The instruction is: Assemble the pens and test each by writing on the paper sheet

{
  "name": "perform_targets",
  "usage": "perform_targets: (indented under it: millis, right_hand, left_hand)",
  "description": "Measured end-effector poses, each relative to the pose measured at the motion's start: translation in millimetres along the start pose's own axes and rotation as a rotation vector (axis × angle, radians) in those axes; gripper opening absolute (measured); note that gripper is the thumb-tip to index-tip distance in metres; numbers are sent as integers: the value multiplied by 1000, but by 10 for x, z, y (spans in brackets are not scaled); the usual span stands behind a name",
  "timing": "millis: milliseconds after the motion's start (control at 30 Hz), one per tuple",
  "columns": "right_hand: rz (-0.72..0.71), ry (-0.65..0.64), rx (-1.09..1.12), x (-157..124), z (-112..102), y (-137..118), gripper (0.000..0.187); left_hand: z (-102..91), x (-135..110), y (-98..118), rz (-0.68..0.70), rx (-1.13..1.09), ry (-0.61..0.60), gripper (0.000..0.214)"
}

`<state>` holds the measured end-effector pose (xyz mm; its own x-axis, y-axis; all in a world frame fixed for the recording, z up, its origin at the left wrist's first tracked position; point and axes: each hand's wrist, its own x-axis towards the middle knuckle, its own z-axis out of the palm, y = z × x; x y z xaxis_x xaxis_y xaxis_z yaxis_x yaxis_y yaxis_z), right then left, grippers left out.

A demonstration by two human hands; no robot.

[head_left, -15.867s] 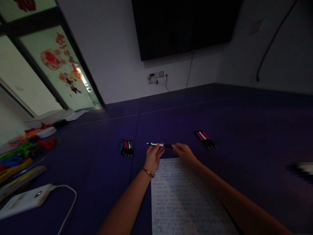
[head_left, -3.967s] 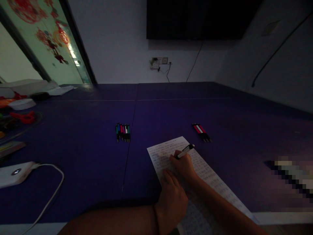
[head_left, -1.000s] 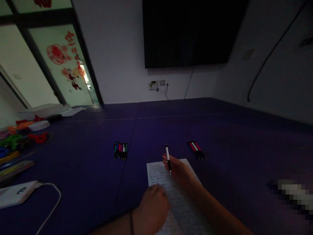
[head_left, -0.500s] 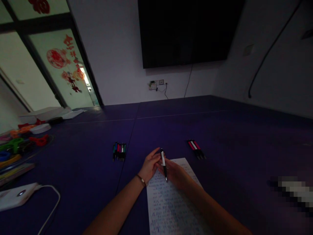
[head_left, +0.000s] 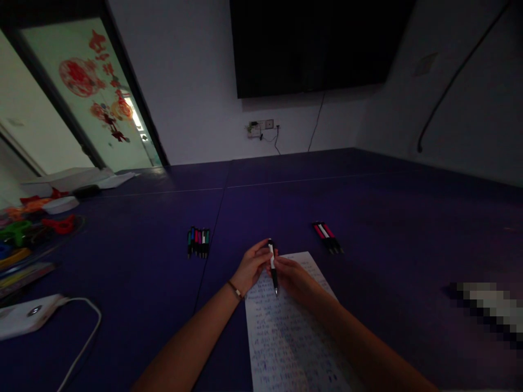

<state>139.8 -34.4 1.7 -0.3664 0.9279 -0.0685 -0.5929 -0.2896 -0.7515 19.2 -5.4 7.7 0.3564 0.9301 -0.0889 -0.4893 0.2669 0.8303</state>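
Observation:
A white and black pen [head_left: 273, 267] is held tip down between my two hands, above the top part of a handwritten sheet of paper [head_left: 281, 337]. My left hand [head_left: 252, 265] pinches the upper barrel from the left. On the other side, the fingers of my right hand [head_left: 289, 272] close on the pen's middle. To the left lies a row of several coloured pens [head_left: 198, 243]. Right of the paper rests a smaller group of pens [head_left: 327, 237], pink and white with black grips.
The purple table [head_left: 163, 305] reaches back to a wall with a dark screen [head_left: 318, 49]. A white power bank [head_left: 28, 316] with a cable [head_left: 96, 310] lies at the left, below coloured scissors [head_left: 59, 224] and tape. A pixelated object [head_left: 490, 305] is at the right.
My right fingers have closed onto the pen's barrel, where the hand was flatter beside it. The view has tipped down a little, so everything sits slightly higher or lower in frame.

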Motion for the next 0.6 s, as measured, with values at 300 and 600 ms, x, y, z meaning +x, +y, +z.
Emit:
perform_targets:
  millis: [300, 600]
  right_hand:
    - [99, 14, 137, 9, 10, -30, 28]
    - [96, 12, 164, 0, -28, -1, 24]
  left_hand:
    - [-26, 12, 31, 28, -60, 31, 53]
    - [-23, 14, 2, 83, -29, 36, 45]
